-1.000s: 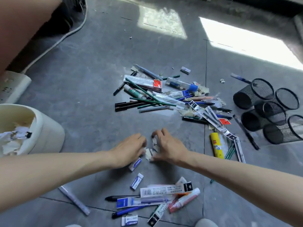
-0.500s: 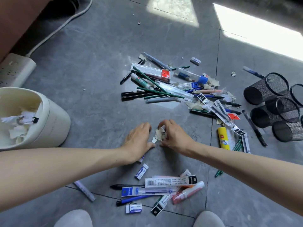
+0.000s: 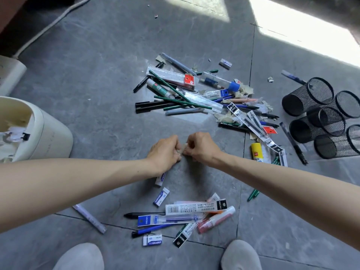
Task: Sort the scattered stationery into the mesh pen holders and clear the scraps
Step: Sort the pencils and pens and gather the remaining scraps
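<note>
My left hand (image 3: pixel 165 152) and my right hand (image 3: pixel 201 148) meet over the grey floor, fingers curled, both pinching a small bunch of pale paper scraps (image 3: pixel 184 148) between them. Beyond them lies a heap of pens, rulers and glue sticks (image 3: pixel 187 94) mixed with torn paper bits (image 3: pixel 244 90). A second cluster of pen packs, erasers and a correction bottle (image 3: pixel 181 215) lies near my feet. Several black mesh pen holders (image 3: pixel 319 114) lie on their sides at the right.
A cream waste bin (image 3: pixel 44 133) holding crumpled paper stands at the left. A white power strip (image 3: pixel 9 73) and its cable lie at the far left. A yellow glue stick (image 3: pixel 256 152) and green pencils lie right of my right hand. Both my shoes show at the bottom edge.
Both hands drew together and gathered the loose scraps from the floor into one pinched bunch. The camera tilted down, bringing my shoes into view.
</note>
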A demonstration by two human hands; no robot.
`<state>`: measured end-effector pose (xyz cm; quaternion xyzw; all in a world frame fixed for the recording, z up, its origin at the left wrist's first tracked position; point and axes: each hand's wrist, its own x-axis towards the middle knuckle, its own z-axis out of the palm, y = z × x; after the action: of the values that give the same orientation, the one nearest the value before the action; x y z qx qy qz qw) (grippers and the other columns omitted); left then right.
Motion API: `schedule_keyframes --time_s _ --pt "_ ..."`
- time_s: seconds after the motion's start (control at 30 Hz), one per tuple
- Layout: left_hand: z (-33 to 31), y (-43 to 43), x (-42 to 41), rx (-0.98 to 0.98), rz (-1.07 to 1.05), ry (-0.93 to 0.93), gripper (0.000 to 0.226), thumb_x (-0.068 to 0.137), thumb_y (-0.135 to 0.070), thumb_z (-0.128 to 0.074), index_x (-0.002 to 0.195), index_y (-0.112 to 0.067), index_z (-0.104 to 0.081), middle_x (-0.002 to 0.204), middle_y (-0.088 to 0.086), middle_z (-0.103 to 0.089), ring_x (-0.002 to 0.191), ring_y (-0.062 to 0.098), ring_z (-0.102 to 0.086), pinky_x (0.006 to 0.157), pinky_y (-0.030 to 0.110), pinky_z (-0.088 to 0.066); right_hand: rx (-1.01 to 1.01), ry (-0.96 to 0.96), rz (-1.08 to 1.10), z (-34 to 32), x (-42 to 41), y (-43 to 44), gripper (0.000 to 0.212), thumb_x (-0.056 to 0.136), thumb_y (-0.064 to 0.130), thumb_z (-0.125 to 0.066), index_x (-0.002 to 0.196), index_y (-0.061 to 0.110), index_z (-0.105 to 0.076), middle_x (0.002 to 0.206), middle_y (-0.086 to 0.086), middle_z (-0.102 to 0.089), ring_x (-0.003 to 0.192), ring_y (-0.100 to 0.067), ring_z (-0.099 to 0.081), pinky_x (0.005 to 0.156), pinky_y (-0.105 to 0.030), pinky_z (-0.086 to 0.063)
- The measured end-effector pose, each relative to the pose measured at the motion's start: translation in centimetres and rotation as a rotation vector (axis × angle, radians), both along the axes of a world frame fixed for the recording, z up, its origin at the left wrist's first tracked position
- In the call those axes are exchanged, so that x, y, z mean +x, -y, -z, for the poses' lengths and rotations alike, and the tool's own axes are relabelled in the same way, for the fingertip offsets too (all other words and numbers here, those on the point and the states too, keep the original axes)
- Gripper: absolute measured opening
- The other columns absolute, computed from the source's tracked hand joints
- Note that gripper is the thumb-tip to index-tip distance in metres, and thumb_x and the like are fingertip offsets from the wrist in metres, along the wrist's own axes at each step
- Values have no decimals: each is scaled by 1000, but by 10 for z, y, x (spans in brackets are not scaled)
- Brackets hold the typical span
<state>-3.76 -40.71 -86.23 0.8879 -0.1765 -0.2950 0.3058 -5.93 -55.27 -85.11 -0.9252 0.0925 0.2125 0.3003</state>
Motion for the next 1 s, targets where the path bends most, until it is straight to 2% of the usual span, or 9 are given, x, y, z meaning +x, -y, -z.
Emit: schedule_keyframes --time_s 0.13,0.2,0.3,0.47,0.57,0.63,0.73,0.87,1.0 --pt "-1 3 7 -52 44 13 38 79 -14 -69 108 -20 -44 65 -12 -55 73 15 -55 66 27 -37 104 -44 90 -5 -5 15 17 77 3 -73 66 4 -60 56 -9 -60 33 -3 -52 36 -16 -41" --pt "-2 8 11 -56 61 10 42 79 -13 -69 113 -19 -45 66 -11 -55 73 16 -55 67 28 -38 97 -65 98 -8 -8 22 19 75 1 -73 63 6 -59 54 -6 -59 32 -2 -52 36 -16 -41" --pt "-1 16 17 -26 103 -21 37 79 -15 -70 109 -19 -49 73 -10 -54 80 20 -56 68 28 -38 105 -88 112 -10 -11 28 22 75 2 -74 61 8 -58 58 -10 -63 35 -3 -54 37 -17 -43" --pt "0 27 15 55 99 65 35 81 -18 -67 108 -17 -46 97 6 -62 92 31 -57 73 34 -43 101 -77 137 -6 -16 27 20 76 2 -74 64 8 -59 59 -8 -64 36 -6 -54 41 -21 -48" --pt "-1 32 23 15 1 26 39 79 -17 -69 109 -17 -44 95 6 -64 91 30 -59 71 33 -42 121 -61 175 -2 -16 22 11 74 0 -73 70 4 -63 57 -5 -61 38 -7 -53 44 -26 -50" --pt "-3 33 33 31 50 -9 43 78 -16 -70 111 -17 -42 94 4 -62 92 29 -58 73 32 -42 123 -54 188 0 -14 18 16 72 0 -73 69 10 -63 57 -1 -60 41 -4 -52 51 -32 -52" --pt "-7 35 45 157 162 12 36 76 -17 -69 102 -19 -44 99 5 -61 95 30 -56 75 36 -44 127 -40 231 3 -11 14 24 68 2 -75 69 18 -57 60 -1 -61 47 -6 -53 55 -35 -51" --pt "-5 39 48 207 183 19 19 77 -17 -69 78 -22 -52 101 6 -65 98 29 -59 76 33 -46 50 -39 203 4 -5 8 17 68 2 -73 73 12 -61 68 -5 -63 66 -20 -60 61 -31 -49" --pt "-4 37 46 186 174 30 15 79 -16 -68 76 -21 -55 98 4 -67 95 26 -59 75 32 -46 -42 -64 134 5 0 4 13 67 1 -68 64 13 -63 73 -12 -69 74 -25 -65 63 -32 -50"
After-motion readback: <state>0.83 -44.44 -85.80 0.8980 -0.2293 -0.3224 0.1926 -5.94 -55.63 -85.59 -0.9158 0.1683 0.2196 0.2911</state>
